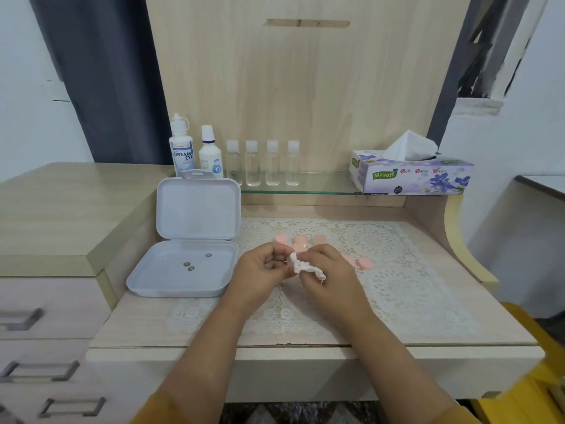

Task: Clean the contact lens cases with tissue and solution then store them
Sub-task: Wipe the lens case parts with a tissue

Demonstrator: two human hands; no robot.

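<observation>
I see a twisted wad of tissue [305,268] pinched in the right hand [324,270], fingers curled round it. Left hand [263,267] meets it at the wad's left end, fingers curled in; can't tell what it's gripping, if anything, since the fingers hide it. Both hands hover over the lace mat [397,270]. Just behind the grip: pink lens case pieces [301,240] in a loose row on the mat, w/ two more [363,264] just right of the right hand. Left of the grip, an open white storage box [183,270], lid up, three small round bits inside. Further back: two solution bottles [182,148], four clear btls [263,163] on a glass shelf. Back right: tissue box [409,175], a sheet sticking up.
</observation>
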